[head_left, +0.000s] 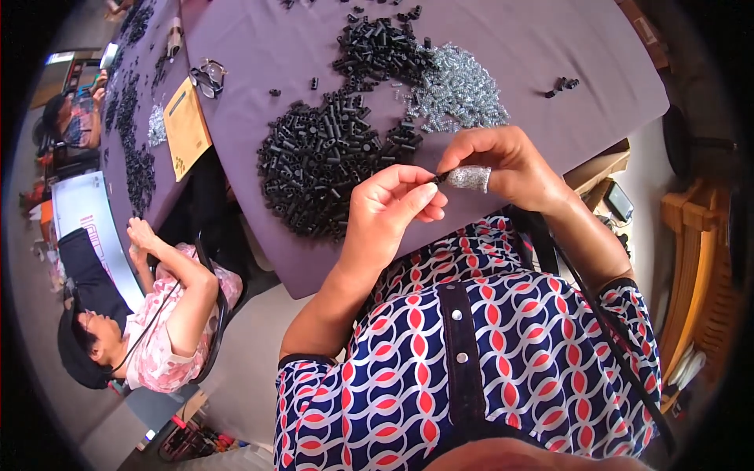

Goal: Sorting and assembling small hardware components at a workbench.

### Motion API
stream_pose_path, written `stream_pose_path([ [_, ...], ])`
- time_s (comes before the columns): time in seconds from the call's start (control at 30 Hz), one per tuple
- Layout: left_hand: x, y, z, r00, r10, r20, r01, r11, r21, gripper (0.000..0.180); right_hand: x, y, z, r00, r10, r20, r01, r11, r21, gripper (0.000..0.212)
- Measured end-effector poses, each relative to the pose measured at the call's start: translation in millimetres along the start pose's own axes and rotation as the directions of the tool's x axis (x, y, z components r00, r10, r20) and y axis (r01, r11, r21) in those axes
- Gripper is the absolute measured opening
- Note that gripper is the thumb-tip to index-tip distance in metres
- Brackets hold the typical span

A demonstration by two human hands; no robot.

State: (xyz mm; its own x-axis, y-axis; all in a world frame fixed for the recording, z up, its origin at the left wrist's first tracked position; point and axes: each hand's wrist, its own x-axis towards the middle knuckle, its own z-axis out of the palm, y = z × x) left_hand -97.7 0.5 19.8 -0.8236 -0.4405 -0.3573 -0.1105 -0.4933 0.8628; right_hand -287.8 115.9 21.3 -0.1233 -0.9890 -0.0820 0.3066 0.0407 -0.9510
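Close to the table's near edge, my two hands meet over a small black part (441, 179), mostly hidden by the fingertips. My left hand (388, 208) pinches it between thumb and index finger, the other fingers curled in. From the other side, my right hand (514, 165) closes on it too, with a silvery wrap (470, 178) over what looks like its thumb. Just beyond my left hand spreads a large heap of short black cylinders (314, 161). A heap of small silvery, shiny pieces (459, 88) lies past my right hand, next to another black heap (377, 49).
A few black parts (561, 87) lie apart on the purple-grey tablecloth (581, 47). Glasses (209, 77) and a yellow envelope (185, 129) are at the left. Another person (169, 330) sits there, hands at the table edge. A wooden chair (687, 267) stands at right.
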Motion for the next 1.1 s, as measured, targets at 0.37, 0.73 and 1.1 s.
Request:
stream_pose_path([
  [0.37, 2.2, 1.5, 3.5, 1.000, -0.014, 0.014, 0.013, 0.999, 0.044, 0.017, -4.4, -0.5, -2.2, 0.954, -0.289, 0.073, 0.288, 0.827, -0.483, 0.038],
  [0.73, 4.6, 4.4, -15.8, 0.928, -0.326, 0.181, 0.358, 0.914, -0.190, 0.016, -0.7, -17.8, 4.0, 0.807, -0.348, 0.478, 0.587, 0.376, -0.717, 0.046],
  [1.1, 2.4, -4.6, 3.6, 0.996, -0.088, -0.017, 0.083, 0.979, -0.186, 0.015, -10.4, -11.0, 2.8, 0.981, -0.173, 0.090, 0.181, 0.637, -0.749, 0.069],
])
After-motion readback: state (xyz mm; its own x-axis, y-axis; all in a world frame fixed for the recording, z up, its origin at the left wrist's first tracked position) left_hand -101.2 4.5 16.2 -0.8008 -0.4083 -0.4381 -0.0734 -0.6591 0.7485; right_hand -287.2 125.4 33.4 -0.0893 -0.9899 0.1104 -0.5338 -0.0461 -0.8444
